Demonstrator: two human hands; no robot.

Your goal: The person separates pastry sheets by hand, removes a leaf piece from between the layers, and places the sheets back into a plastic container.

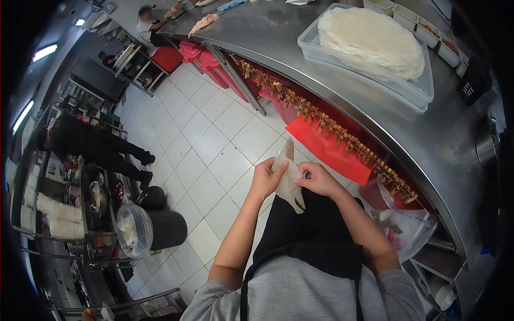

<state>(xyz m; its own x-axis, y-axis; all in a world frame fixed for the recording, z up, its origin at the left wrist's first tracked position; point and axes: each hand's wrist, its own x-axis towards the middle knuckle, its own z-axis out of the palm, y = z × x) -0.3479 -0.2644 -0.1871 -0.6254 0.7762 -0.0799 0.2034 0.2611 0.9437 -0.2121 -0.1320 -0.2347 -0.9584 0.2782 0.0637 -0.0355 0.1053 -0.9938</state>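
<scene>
Both my hands hold one thin, pale, translucent sheet in front of my black apron. My left hand grips its left side, thumb on top. My right hand pinches its right edge. The sheet is folded and hangs with a pointed top and a pointed lower end, where a dark spot shows. On the steel counter at the upper right, a stack of pale round sheets lies in a clear plastic tray.
Numbered wooden clips line the counter's edge above a red sheet. Food containers stand at the counter's back. A person in black is at the left, near a lined bin. Another person sits farther back. A plastic bag hangs at my right.
</scene>
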